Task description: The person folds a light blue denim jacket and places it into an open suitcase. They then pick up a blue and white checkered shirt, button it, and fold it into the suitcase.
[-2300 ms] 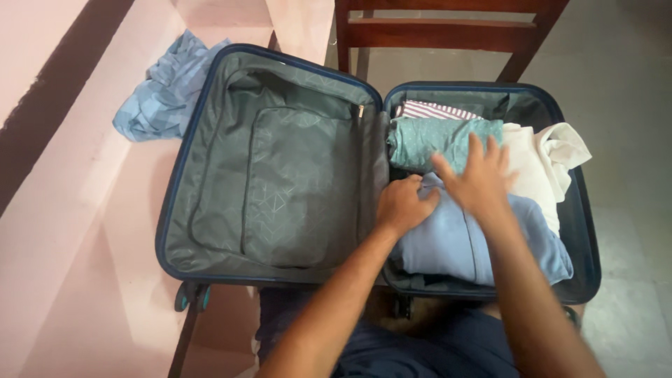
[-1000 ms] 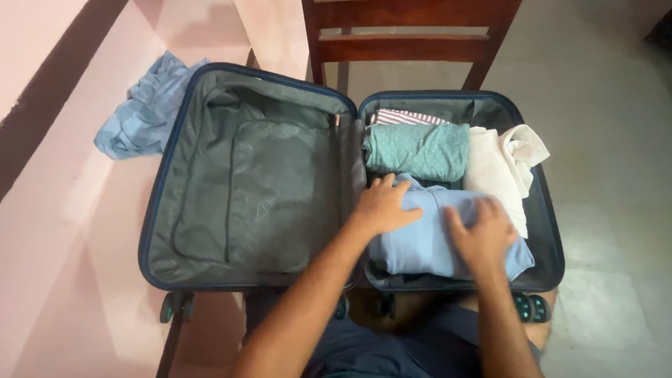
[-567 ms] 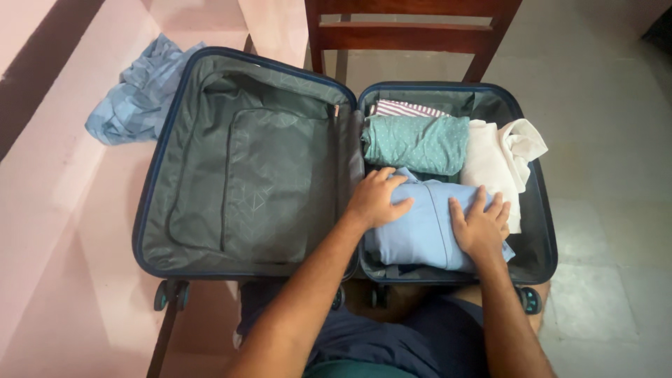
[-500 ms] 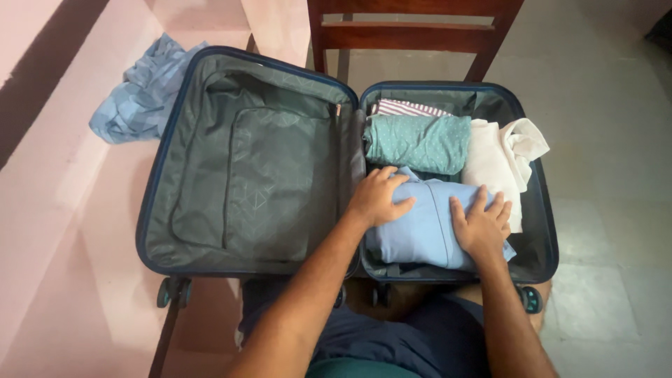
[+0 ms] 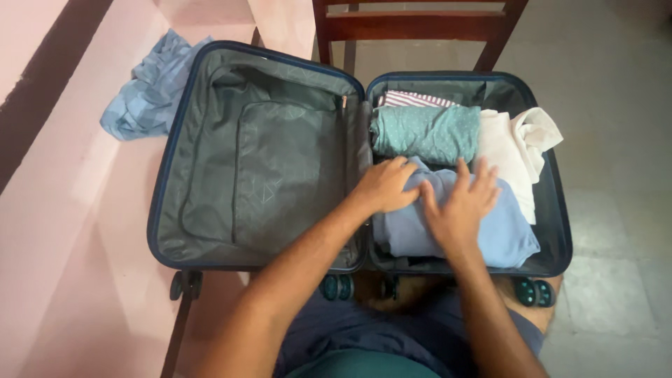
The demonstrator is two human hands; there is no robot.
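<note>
Left hand [image 5: 383, 185] lay curled, fingers close together, on the left end of the folded light-blue garment [image 5: 490, 231]. Right hand [image 5: 458, 203] pressed flat on the same garment, fingers spread wide; neither gripped anything. The garment sat in the near part of the open suitcase's [image 5: 560, 231] right half, with a teal roll [image 5: 427, 131], striped cloth [image 5: 413, 99] and cream garment [image 5: 514, 150]. The left half held nothing.

Single head cam, looking steeply down, close over open suitcase [image 5: 266, 56] on lap.
</note>
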